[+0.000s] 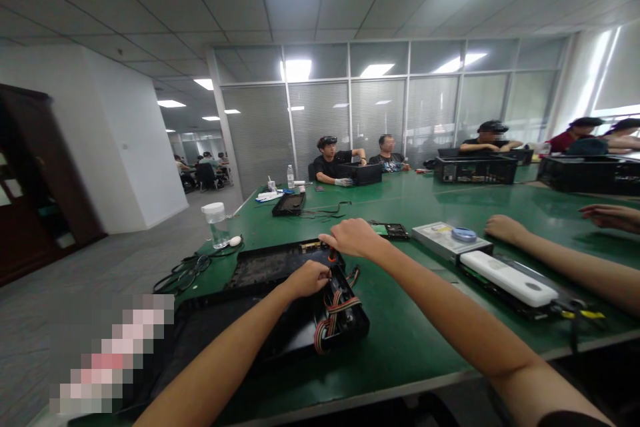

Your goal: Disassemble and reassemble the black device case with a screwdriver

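A black computer case part point(367, 325) lies on the green table in front of me, with bundled striped wires point(324, 333) along its right end. My right hand point(356, 237) is closed over the top of an upright screwdriver point(333, 256), whose orange and black end shows below the fist. Just beneath it, my left hand point(311, 278) has its fingers pinched together at the case part's edge. What the left fingertips grip is too small to make out. Behind both hands sits another flat black panel point(270, 265).
A water jug point(216, 225) and tangled black cable point(193, 270) are at left. On the right lie an optical drive point(440, 240), a long white object point(510, 278) and a neighbour's arm point(555, 257). Across the table, people work at black computer cases point(475, 170).
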`<state>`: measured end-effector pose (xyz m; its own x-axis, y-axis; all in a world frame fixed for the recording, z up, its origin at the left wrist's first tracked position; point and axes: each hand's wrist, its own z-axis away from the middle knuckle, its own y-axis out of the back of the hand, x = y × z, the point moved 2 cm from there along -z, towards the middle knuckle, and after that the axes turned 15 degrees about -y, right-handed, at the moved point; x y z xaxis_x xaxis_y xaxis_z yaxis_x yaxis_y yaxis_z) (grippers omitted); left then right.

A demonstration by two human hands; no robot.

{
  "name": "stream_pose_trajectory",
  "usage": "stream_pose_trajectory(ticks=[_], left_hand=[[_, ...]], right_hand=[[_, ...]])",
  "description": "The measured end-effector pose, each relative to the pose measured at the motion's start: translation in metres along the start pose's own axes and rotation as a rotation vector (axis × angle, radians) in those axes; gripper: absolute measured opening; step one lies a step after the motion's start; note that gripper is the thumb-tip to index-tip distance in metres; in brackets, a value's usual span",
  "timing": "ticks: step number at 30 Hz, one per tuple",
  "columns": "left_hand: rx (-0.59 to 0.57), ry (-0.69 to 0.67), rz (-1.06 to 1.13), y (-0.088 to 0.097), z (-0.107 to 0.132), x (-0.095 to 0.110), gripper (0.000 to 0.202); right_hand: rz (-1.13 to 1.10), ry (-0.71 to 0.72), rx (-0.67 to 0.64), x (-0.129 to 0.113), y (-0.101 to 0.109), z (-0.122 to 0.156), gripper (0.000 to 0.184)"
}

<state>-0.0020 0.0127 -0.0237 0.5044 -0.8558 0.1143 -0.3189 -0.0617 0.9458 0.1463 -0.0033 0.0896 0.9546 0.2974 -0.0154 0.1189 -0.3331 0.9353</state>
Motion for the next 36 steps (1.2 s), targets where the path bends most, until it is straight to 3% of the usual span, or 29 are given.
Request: stream_pose_trajectory(ticks=[5,8,10,12,16,18,21,24,26,29,31,34,36], left_hand=[[-0.006,-0.020,-0.048,0.001,0.000,0.003,0.012],[-0.018,-0.028,-0.079,0.001,0.000,0.005,0.012],[-0.027,-0.032,-0.110,0.000,0.000,0.006,0.013],[-0.042,-0.042,-0.133,-0.001,0.001,0.007,0.014],[-0.085,-0.068,-0.131,-0.003,0.005,0.008,0.015],[-0.076,-0.067,-0.111,-0.002,0.006,0.008,0.016],[-0.015,-0.084,-0.077,0.006,0.003,0.009,0.018],[-0.016,-0.103,-0.068,0.022,0.000,0.006,0.017],[-0.107,-0.085,-0.071,0.034,0.000,0.002,0.014],[-0.299,-0.042,-0.106,0.042,0.011,-0.002,0.009],[-0.358,-0.029,-0.160,0.041,0.024,-0.003,0.007],[-0.332,-0.045,-0.227,0.035,0.046,-0.001,0.011],[-0.318,-0.075,-0.231,0.033,0.060,0.002,0.017]], right_hand=[[-0.073,0.066,-0.074,0.011,-0.001,0.000,0.046],[-0.146,0.011,0.001,0.024,-0.012,0.000,0.050],[-0.316,-0.035,0.046,0.039,-0.029,0.001,0.047],[-0.633,-0.101,0.025,0.059,-0.053,0.002,0.040],[-1.579,-0.466,-0.223,0.100,-0.101,-0.001,0.030],[-1.971,-0.548,-0.260,0.108,-0.110,-0.005,0.029],[-2.239,-0.513,-0.265,0.104,-0.109,-0.008,0.024],[-2.259,-0.426,-0.293,0.090,-0.105,-0.006,0.011],[-2.217,-0.343,-0.309,0.082,-0.104,-0.002,0.006],[-2.028,-0.187,-0.359,0.071,-0.102,0.005,0.014],[-1.765,-0.091,-0.382,0.064,-0.095,0.012,0.016],[-1.195,0.057,-0.385,0.045,-0.076,0.032,0.023],[-0.846,0.231,-0.376,0.030,-0.063,0.052,0.029]])
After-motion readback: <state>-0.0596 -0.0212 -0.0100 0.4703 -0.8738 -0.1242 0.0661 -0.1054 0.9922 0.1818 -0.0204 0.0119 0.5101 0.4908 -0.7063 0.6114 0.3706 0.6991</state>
